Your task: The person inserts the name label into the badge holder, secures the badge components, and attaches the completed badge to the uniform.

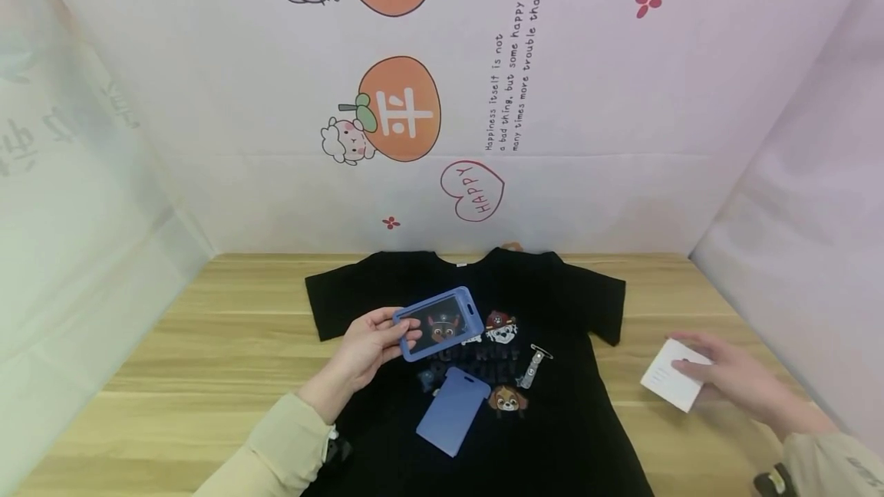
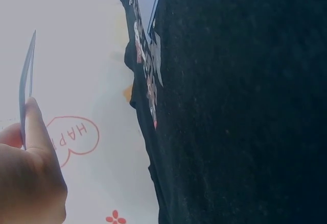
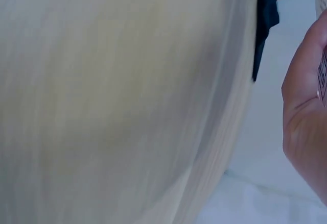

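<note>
My left hand [image 1: 369,347] pinches a blue card holder frame [image 1: 407,351] by its left end, over the black T-shirt [image 1: 566,420]. Through the frame's window the dog print on the shirt shows. In the left wrist view the frame [image 2: 24,81] appears edge-on between thumb and finger. A second blue card holder piece [image 1: 452,413] lies on the shirt just below. To its right lies a clear strap clip with a safety pin [image 1: 533,366]. At the far right, my right hand [image 1: 742,382] grips a small white box [image 1: 673,386] with fine print, over the wooden table.
The T-shirt lies spread on the wooden table [image 1: 228,351], its collar toward the back. A printed white cloth [image 1: 587,198] hangs behind the table, and white cloth sides [image 1: 808,251] stand at left and right.
</note>
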`<action>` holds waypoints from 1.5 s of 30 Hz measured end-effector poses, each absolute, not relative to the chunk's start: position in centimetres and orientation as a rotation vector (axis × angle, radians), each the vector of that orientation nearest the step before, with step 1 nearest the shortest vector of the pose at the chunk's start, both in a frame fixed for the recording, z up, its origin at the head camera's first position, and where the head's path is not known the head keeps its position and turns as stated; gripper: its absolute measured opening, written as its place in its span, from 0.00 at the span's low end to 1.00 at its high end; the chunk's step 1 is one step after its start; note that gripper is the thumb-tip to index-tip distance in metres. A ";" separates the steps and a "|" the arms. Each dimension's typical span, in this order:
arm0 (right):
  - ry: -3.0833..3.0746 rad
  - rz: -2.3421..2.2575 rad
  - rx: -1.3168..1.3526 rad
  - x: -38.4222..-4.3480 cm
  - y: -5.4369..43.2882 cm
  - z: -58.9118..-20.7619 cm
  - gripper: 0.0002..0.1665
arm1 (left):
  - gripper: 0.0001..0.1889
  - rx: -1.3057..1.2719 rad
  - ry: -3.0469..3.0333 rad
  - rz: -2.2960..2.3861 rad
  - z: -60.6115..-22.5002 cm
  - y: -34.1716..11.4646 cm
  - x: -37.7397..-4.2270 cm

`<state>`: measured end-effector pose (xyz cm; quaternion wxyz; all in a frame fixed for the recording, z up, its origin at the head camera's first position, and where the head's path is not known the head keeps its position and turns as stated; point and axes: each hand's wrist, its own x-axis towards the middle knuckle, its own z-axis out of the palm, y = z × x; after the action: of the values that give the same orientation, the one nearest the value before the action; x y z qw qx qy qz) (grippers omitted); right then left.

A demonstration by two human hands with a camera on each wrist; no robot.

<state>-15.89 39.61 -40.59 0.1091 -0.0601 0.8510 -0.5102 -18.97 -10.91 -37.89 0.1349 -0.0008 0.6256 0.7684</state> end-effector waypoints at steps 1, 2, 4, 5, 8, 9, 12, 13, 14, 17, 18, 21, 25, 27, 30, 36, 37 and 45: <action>2.505 -1.519 -0.152 -16.0 39.2 -40.5 0.22 | 0.16 0.001 1.809 2.227 -37.9 -10.9 -19.0; 2.502 -1.541 -0.158 -16.1 38.8 -40.4 0.24 | 0.17 0.006 1.809 2.225 -37.9 -10.9 -18.9; 2.488 -1.601 -0.155 -16.4 37.9 -40.2 0.23 | 0.16 0.013 1.812 2.219 -38.0 -10.8 -18.9; 2.485 -1.618 -0.150 -16.5 37.4 -40.0 0.25 | 0.16 0.016 1.813 2.218 -38.0 -10.8 -18.9; 2.429 -1.702 -0.147 -16.8 35.9 -39.4 0.21 | 0.17 0.021 1.813 2.218 -38.0 -10.6 -18.9; 2.398 -1.742 -0.149 -16.9 35.4 -39.2 0.19 | 0.17 0.025 1.811 2.220 -38.0 -10.6 -18.9; 2.267 -1.873 -0.178 -17.3 33.8 -38.7 0.21 | 0.17 0.031 1.801 2.227 -37.9 -10.3 -18.9; 2.234 -1.905 -0.187 -17.4 33.3 -38.5 0.23 | 0.17 0.034 1.796 2.227 -37.8 -10.2 -18.9; 2.202 -1.933 -0.199 -17.5 32.7 -38.3 0.23 | 0.17 0.040 1.791 2.227 -37.8 -10.1 -18.9; 2.174 -1.962 -0.204 -17.7 30.9 -37.9 0.22 | 0.17 0.043 1.783 2.223 -37.8 -9.8 -18.8; 2.183 -1.958 -0.197 -17.8 30.2 -37.7 0.21 | 0.17 0.044 1.780 2.224 -37.8 -9.8 -18.8; 2.209 -1.953 -0.173 -18.0 28.5 -37.3 0.18 | 0.16 0.039 1.779 2.224 -37.8 -9.5 -18.7; 2.214 -1.973 -0.163 -18.4 26.6 -36.9 0.14 | 0.16 0.044 1.774 2.224 -37.9 -9.2 -18.7; 2.223 -1.978 -0.159 -18.6 25.7 -36.5 0.12 | 0.16 0.059 1.772 2.223 -38.0 -9.0 -18.7; 2.277 -1.955 -0.139 -19.0 24.4 -35.9 0.13 | 0.17 0.080 1.767 2.225 -37.9 -8.8 -18.7; 2.344 -1.925 -0.107 -18.9 22.5 -35.1 0.16 | 0.17 0.084 1.764 2.219 -37.8 -8.5 -18.6; 2.345 -1.926 -0.113 -18.9 22.3 -35.0 0.16 | 0.17 0.085 1.763 2.217 -37.8 -8.5 -18.6; 2.329 -1.952 -0.157 -19.0 21.4 -34.7 0.14 | 0.17 0.104 1.752 2.221 -37.8 -8.3 -18.5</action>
<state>-19.02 21.42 -34.69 0.0492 -0.0515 0.7645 -0.6407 -18.54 -8.35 -37.84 0.1549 0.0364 0.6114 0.7752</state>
